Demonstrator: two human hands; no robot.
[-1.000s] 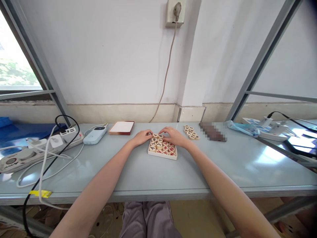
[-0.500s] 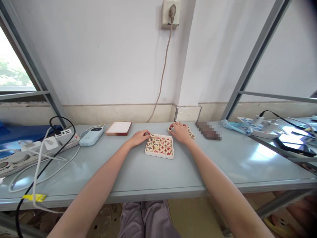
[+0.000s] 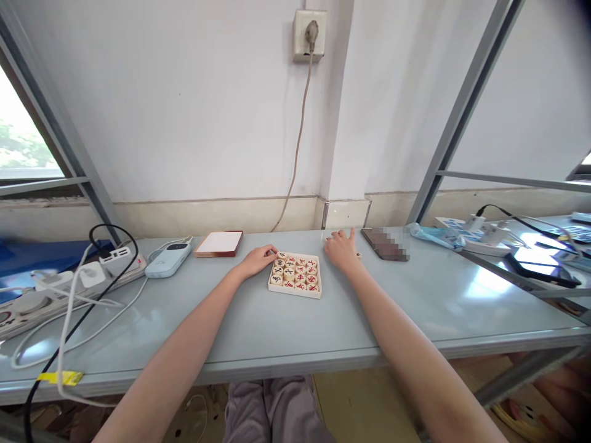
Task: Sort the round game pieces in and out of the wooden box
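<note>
A shallow white box (image 3: 295, 293) of round Chinese chess pieces (image 3: 289, 272), marked in red and black, lies on the desk in front of me. At its far left corner my left hand (image 3: 257, 261) has its fingers curled together against the rim. Right of the box, my right hand (image 3: 340, 251) is palm down and low over the desk, its fingers bent and one finger sticking up. What lies under those fingertips is hidden. One loose chess piece (image 3: 359, 255) shows just beside this hand.
A flat reddish-brown box lid with a white face (image 3: 219, 243) lies back left. Left of it are a light blue power bank (image 3: 168, 261), cables and a power strip (image 3: 28, 304). A phone (image 3: 384, 244), partly pixelated, and a blue plastic wrapper (image 3: 436, 236) lie to the right.
My right hand has shifted over the loose pieces, and most of those seen before are now covered or out of sight. My left hand stays at the box's corner. The view has tilted slightly.
</note>
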